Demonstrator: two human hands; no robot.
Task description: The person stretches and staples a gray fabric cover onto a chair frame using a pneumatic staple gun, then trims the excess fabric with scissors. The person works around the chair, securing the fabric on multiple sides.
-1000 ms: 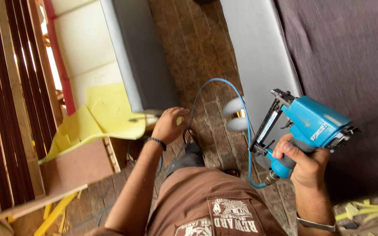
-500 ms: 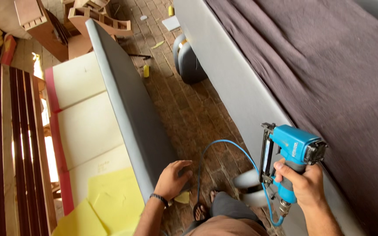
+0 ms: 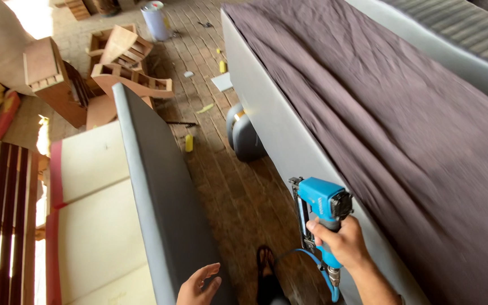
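We are gripping a blue staple gun (image 3: 324,217) in our right hand (image 3: 340,244), fingers wrapped tight around its handle, its nose pointing down beside the grey frame (image 3: 266,127) of the big upholstered piece at two o'clock. A blue air hose (image 3: 312,261) is curling from the base of the handle down toward six o'clock. Our left hand (image 3: 197,285) is hovering open at seven o'clock, fingers loosely spread, holding nothing, just beside the lower end of the grey padded panel (image 3: 156,192) that is standing on edge and running up toward eleven o'clock.

We are judging the hose to be the nearest hazard: it is looping close to our sandalled foot (image 3: 266,271) and could snag or trip us, jerking the gun. With fingers around the grip, a bump against the frame could also fire a staple, and our empty hand is near enough to be in its path if we reach across. The dark purple cloth (image 3: 402,118) is lying wrinkled on top, so fastening it slack could lock in creases. The panel on edge could tip onto the brick floor (image 3: 227,186). Wooden frames (image 3: 125,62), a white bucket (image 3: 156,20) and small yellow scraps (image 3: 188,142) are cluttering the floor toward twelve, poor footing if we step that way.
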